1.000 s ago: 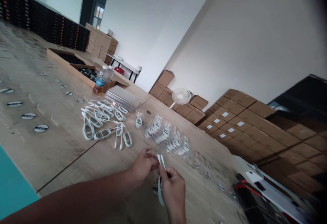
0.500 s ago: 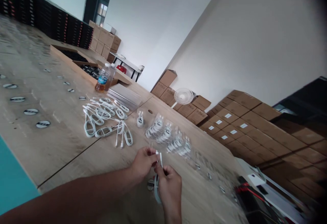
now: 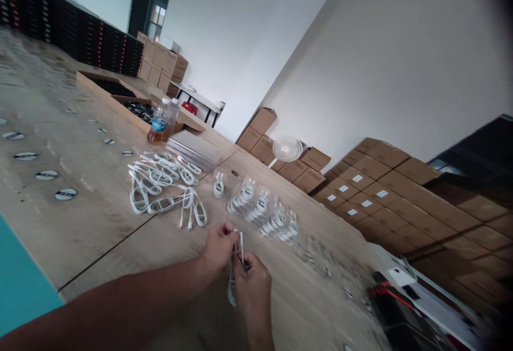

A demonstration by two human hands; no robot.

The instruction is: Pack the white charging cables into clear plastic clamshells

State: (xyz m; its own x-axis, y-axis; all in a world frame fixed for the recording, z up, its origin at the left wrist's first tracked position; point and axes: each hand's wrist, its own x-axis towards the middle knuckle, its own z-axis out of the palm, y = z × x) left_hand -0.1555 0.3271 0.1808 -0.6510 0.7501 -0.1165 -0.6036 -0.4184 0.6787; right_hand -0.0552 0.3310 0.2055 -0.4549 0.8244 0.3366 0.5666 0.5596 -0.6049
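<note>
My left hand and my right hand meet low in the middle of the view, above a wooden table. Both are closed on one coiled white cable. Its two plug ends stick up between my fingertips and its loop hangs below my right hand. A loose heap of white cables lies to the upper left of my hands. A row of cables in clear bags lies just beyond them.
Two drink bottles stand by a stack of clear bags and an open cardboard box. Round stickers dot the table's left side. A white fan and stacked cartons stand beyond the far edge.
Both hands have shifted a little to the left with the cable, and the plug ends now stand closer to my left fingertips.
</note>
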